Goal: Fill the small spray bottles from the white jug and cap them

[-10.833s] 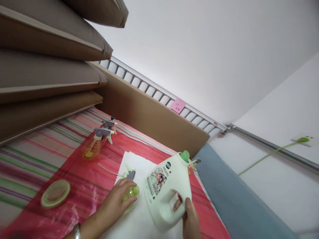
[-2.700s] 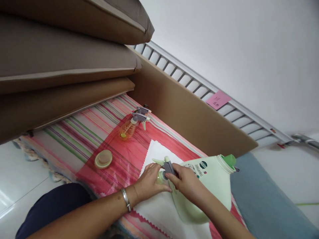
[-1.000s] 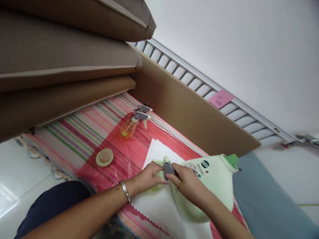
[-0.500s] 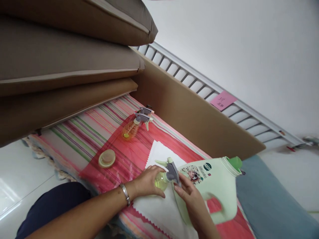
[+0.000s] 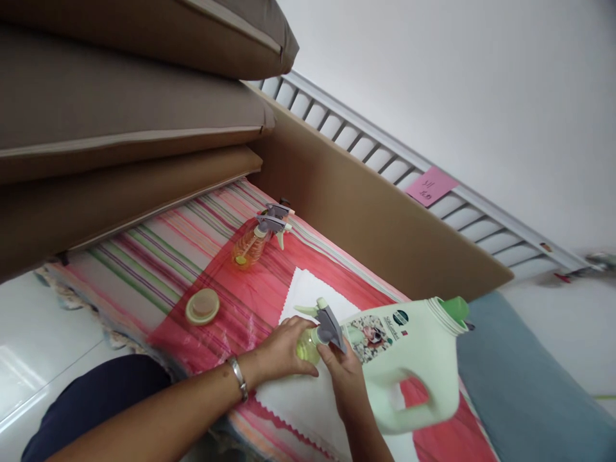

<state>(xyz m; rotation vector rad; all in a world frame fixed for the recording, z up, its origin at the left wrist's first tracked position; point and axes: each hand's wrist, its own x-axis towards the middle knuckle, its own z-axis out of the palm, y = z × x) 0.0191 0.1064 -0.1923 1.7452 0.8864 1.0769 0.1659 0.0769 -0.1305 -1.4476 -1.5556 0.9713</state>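
A red sheet (image 5: 260, 282) carries a white cloth (image 5: 308, 404) and a pale green jug (image 5: 426, 350). Over the cloth, the left hand (image 5: 283, 350) has its fingers wrapped around a spray bottle (image 5: 308, 346); the right hand (image 5: 345, 375) grips it at the neck, fingers partly hidden. A round lid (image 5: 203, 306) lies apart.

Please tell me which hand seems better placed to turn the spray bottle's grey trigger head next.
Probably the right hand: it is at the grey trigger head, while the left hand grips the spray bottle by its yellow-green body and could steady it.
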